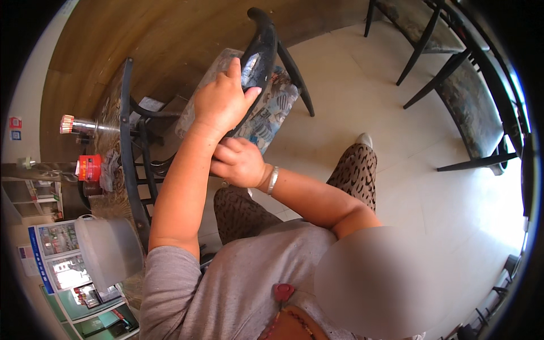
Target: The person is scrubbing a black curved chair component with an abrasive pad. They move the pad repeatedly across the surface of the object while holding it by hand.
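Over to the black chair (266,51), where the action was being held: it was seen standing straight ahead, its curved dark backrest rising close by a wooden panel (164,34) and its patterned seat (280,105) showing behind. The left grip (221,103) was held out over the near side of that backrest, back of the hand turned up, index finger pointed forward and thumb spread wide across the dark curve; the remaining fingers were mostly hidden, and firm contact could not be told.

Just below, the right grip (241,162) was tucked in near the left wrist, by the lower end of the backrest, its fingers curled; whether anything was pinched in them could not be told. A silver bracelet (273,180) was worn on that wrist.

Out to the left, a dark-edged bench (126,113) was seen, with a red box (89,168), a clear container (85,126) and a pale bin (110,252) set along it. Well apart on the right, more chairs (476,107) with patterned seats were placed on the pale tiled floor (402,136).
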The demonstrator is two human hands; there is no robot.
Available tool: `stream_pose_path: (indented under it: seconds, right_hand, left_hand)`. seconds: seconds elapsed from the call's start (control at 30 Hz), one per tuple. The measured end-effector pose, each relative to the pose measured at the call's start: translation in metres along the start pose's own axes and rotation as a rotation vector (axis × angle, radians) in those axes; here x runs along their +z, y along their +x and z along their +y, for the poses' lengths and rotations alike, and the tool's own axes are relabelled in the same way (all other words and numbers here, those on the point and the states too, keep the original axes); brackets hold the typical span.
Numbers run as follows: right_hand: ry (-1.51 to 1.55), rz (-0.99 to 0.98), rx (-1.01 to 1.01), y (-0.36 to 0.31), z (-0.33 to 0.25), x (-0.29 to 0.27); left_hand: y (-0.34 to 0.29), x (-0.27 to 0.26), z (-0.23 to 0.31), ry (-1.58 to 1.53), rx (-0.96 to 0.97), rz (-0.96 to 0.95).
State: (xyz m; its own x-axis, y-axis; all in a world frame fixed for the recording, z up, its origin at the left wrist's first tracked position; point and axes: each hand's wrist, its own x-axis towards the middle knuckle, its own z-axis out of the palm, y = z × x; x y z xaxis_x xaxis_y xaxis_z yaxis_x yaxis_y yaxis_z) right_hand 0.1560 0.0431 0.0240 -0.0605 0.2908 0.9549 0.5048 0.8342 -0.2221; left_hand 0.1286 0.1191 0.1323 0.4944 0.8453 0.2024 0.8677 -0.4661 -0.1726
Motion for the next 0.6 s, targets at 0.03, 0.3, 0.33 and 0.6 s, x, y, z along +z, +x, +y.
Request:
stream_pose_path:
  seconds: [0.03, 0.3, 0.33, 0.6]
  right_hand:
    - [-0.047, -0.016, 0.031, -0.004, 0.005, -0.010]
    - [-0.179, 0.211, 0.660, -0.019, 0.072, -0.061]
    - [-0.154, 0.264, 0.641, -0.005, 0.079, -0.065]
    - [-0.248, 0.012, 0.689, 0.089, 0.167, -0.060]
  left_hand:
    - [0.000, -0.001, 0.001, -0.013, 0.007, -0.003]
    - [-0.010, 0.000, 0.016, 0.139, 0.024, 0.177]
    - [-0.012, 0.006, 0.016, 0.194, 0.056, 0.203]
    - [-0.008, 0.021, 0.022, 0.246, 0.071, 0.313]
